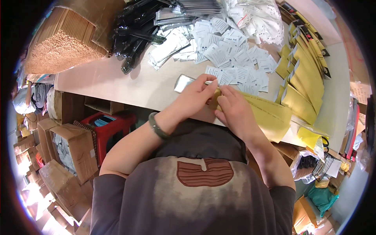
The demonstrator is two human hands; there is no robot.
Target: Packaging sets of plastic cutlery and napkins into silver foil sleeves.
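left hand (196,98) + right hand (231,107) | pinching yellow envelope (270,115) between them | table (117,84) edge

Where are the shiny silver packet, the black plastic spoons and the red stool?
silver packet (183,83): head view, on its bare left end beside the left hand.
black plastic spoons (133,37): head view, middle of the pile.
red stool (111,126): head view, on its top edge.

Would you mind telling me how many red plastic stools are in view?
1: the red plastic stool stands on the floor under the table's edge, beside cardboard boxes; others may be hidden beneath.
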